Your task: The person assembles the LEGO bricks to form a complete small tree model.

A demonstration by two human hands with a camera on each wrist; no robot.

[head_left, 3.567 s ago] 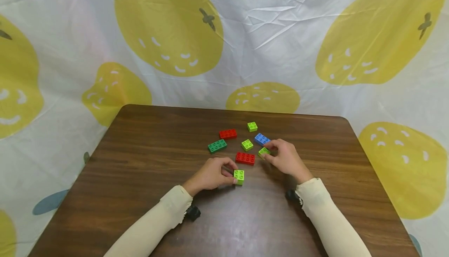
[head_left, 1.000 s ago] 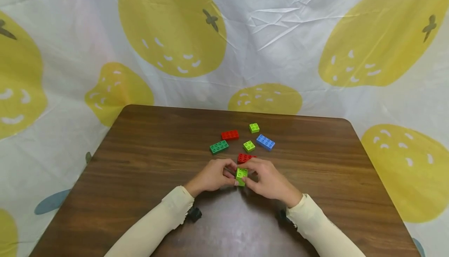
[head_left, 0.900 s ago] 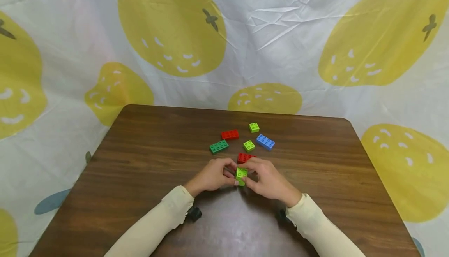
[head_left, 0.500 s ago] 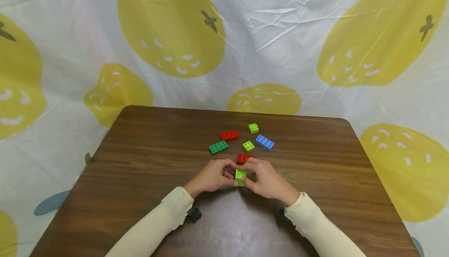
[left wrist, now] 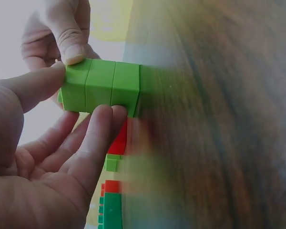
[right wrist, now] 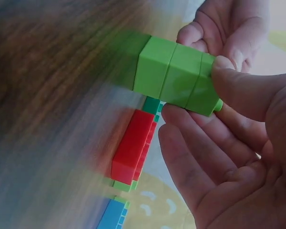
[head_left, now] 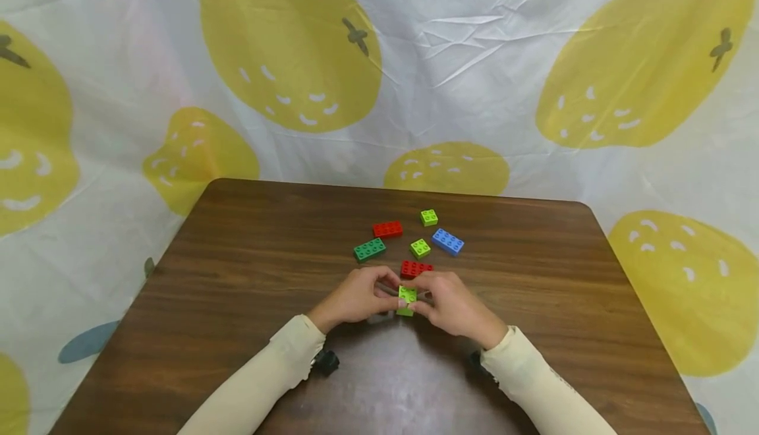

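A stack of three lime-green toy building bricks (head_left: 407, 295) stands upright on the brown table, studs on top. My left hand (head_left: 356, 295) pinches it from the left; in the left wrist view the thumb presses near the top brick while fingertips touch the lower ones. From the right, my right hand (head_left: 447, 300) pinches the same stack, its thumb on the top brick in the right wrist view, with fingers along the far side. Seams between the bricks (right wrist: 169, 76) look closed and aligned. Just behind the stack lies a red brick (head_left: 417, 268), partly covered by the right hand.
Farther back on the table (head_left: 267, 244) lie a green brick (head_left: 369, 249), another red brick (head_left: 388, 229), a blue brick (head_left: 447, 241) and two small lime bricks, one nearer (head_left: 420, 248) and one farther (head_left: 429, 217). A fruit-patterned cloth (head_left: 462, 79) hangs behind the table.
My right hand has brought the lime brick from beside the blue one onto the stack at my left hand. In the last half second, my left thumb has shifted up toward the top brick.
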